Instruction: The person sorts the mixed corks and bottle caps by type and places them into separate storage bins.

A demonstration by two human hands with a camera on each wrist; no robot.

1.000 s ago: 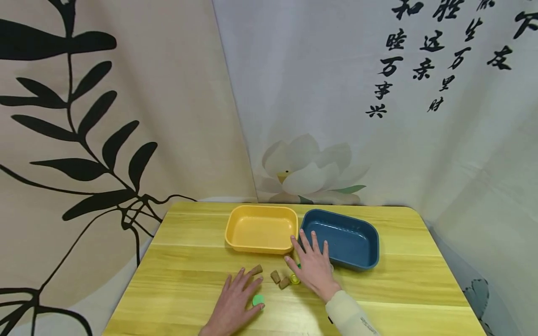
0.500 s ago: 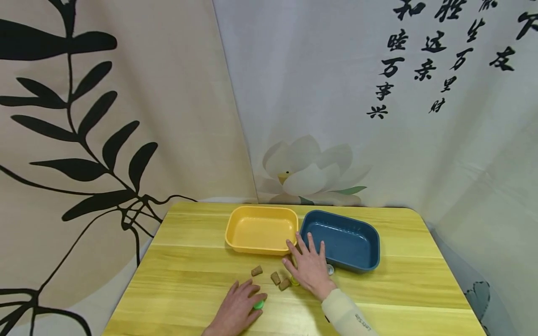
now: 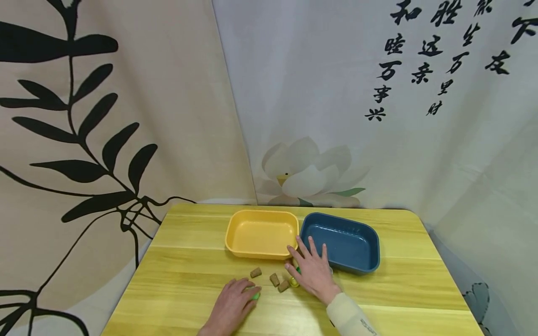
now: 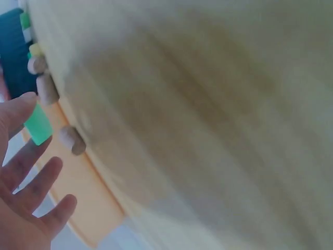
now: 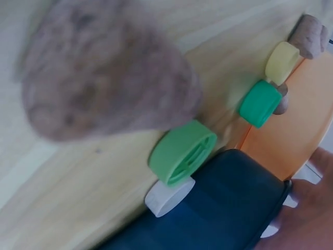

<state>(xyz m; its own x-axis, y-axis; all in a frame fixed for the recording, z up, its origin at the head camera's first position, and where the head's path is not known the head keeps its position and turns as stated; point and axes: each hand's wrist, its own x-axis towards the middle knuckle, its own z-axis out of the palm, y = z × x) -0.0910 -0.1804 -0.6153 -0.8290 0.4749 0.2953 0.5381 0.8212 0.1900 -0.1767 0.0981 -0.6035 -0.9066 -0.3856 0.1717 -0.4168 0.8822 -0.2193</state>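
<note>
My left hand is at the front of the table, thumb and index finger pinching a green bottle cap; its other fingers are spread in the left wrist view. Three corks lie just beyond, one cork nearest those fingertips. My right hand hovers with fingers spread by the near edges of the two trays, holding nothing. Around it the right wrist view shows a light green cap, a darker green cap, a yellow cap, a white cap and a large blurred cork close to the camera.
A yellow tray stands at the back of the wooden table, with a dark blue tray close at its right. Printed curtains hang behind the table.
My left hand's spread fingers have drawn together onto the green cap, and the hand has shifted slightly. The right hand dipped a little leftward and came back, fingers still spread.
</note>
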